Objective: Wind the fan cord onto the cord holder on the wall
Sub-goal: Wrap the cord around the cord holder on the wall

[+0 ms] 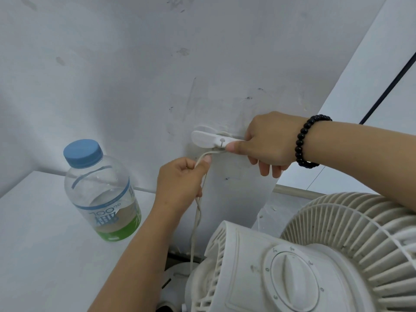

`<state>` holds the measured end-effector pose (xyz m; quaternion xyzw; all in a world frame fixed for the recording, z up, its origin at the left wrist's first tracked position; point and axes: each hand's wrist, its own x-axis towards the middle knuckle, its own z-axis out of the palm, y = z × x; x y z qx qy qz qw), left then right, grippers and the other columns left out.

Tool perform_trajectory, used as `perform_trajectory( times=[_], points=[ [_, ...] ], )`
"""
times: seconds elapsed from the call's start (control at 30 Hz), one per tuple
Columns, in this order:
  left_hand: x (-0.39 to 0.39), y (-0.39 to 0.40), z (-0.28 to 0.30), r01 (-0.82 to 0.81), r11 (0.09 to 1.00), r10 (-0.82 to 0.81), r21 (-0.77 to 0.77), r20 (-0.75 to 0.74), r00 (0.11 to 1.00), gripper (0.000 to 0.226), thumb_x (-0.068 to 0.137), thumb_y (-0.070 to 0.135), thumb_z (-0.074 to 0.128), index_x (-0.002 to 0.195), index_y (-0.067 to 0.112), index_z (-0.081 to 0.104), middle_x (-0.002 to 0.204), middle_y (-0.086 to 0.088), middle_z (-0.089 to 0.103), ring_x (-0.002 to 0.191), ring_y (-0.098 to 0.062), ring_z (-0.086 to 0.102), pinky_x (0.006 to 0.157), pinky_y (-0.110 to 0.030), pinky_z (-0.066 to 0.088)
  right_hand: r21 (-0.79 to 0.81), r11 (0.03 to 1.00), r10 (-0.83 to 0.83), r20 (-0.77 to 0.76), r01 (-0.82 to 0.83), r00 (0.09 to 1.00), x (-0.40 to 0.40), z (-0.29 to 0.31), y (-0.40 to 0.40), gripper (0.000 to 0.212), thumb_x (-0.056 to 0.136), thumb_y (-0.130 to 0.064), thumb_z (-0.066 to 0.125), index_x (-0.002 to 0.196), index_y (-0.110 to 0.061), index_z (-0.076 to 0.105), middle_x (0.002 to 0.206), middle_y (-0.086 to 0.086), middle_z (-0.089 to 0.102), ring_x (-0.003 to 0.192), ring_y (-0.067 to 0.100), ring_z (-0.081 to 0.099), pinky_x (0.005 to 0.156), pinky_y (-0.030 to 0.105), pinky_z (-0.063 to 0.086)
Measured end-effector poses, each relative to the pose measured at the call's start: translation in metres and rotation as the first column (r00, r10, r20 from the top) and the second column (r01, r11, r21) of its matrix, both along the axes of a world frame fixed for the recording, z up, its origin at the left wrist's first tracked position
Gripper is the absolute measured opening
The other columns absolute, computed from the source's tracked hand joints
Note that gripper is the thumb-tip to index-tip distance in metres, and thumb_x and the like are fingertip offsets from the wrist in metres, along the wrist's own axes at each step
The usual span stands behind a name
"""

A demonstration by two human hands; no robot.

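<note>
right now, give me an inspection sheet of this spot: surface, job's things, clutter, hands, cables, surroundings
surface: white ledge at left, meeting a scuffed white wall.
job's things: white cord holder on the wall, some cord already looped behind it; fan cord runs down toward the white fan.
clutter: plastic bottle with blue cap, upright on the ledge, partly filled.
hands: left hand grips the cord just below the holder; right hand grips the holder's right end, thumb on its front, black bead bracelet on the wrist.
cables: black cable runs diagonally at upper right.
surroundings: pale pipe behind the fan.
</note>
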<state>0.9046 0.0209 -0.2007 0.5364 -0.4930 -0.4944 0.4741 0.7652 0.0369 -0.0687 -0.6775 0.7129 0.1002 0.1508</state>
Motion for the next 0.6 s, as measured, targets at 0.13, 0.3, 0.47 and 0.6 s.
perform_trajectory(
  times=[0.13, 0.3, 0.47, 0.6],
  points=[
    [0.011, -0.010, 0.002, 0.375, 0.858, -0.163, 0.351, -0.506, 0.847, 0.035, 0.077, 0.026, 0.068, 0.052, 0.020, 0.045, 0.040, 0.008, 0.027, 0.037, -0.009, 0.030, 0.048, -0.023, 0.031, 0.003, 1.000, -0.010, 0.011, 0.010, 1.000, 0.000, -0.001, 0.000, 0.064, 0.093, -0.057, 0.034, 0.085, -0.003, 0.065, 0.070, 0.008, 0.075, 0.066, 0.026, 0.073, 0.073, 0.038, 0.060],
    [0.028, -0.020, 0.002, 0.545, 0.808, -0.052, 0.224, -0.894, 0.445, 0.019, 0.076, 0.029, 0.057, 0.071, 0.011, 0.059, 0.056, 0.008, 0.040, 0.050, -0.009, 0.041, 0.065, -0.022, 0.029, 0.004, 1.000, -0.012, 0.008, 0.012, 1.000, -0.001, -0.002, -0.001, 0.062, 0.094, -0.056, 0.035, 0.085, -0.003, 0.065, 0.069, 0.008, 0.075, 0.066, 0.026, 0.073, 0.073, 0.039, 0.060],
    [0.025, -0.015, 0.012, 0.456, 0.885, -0.078, 0.092, -0.937, 0.341, 0.034, 0.051, 0.016, 0.059, 0.083, 0.007, 0.063, 0.068, 0.004, 0.050, 0.061, -0.014, 0.051, 0.067, -0.026, 0.035, 0.011, 1.000, -0.014, 0.011, 0.014, 1.000, -0.001, -0.002, -0.001, 0.062, 0.094, -0.056, 0.033, 0.084, -0.003, 0.064, 0.069, 0.008, 0.075, 0.065, 0.026, 0.073, 0.072, 0.039, 0.060],
    [0.022, -0.013, 0.016, 0.394, 0.919, -0.132, 0.033, -0.914, 0.384, 0.036, 0.058, 0.017, 0.053, 0.091, 0.007, 0.064, 0.072, 0.003, 0.056, 0.066, -0.013, 0.054, 0.069, -0.026, 0.037, 0.018, 1.000, -0.011, 0.007, 0.011, 1.000, 0.000, -0.002, -0.001, 0.063, 0.094, -0.056, 0.032, 0.085, -0.003, 0.065, 0.070, 0.008, 0.075, 0.067, 0.026, 0.073, 0.074, 0.040, 0.060]
  ],
)
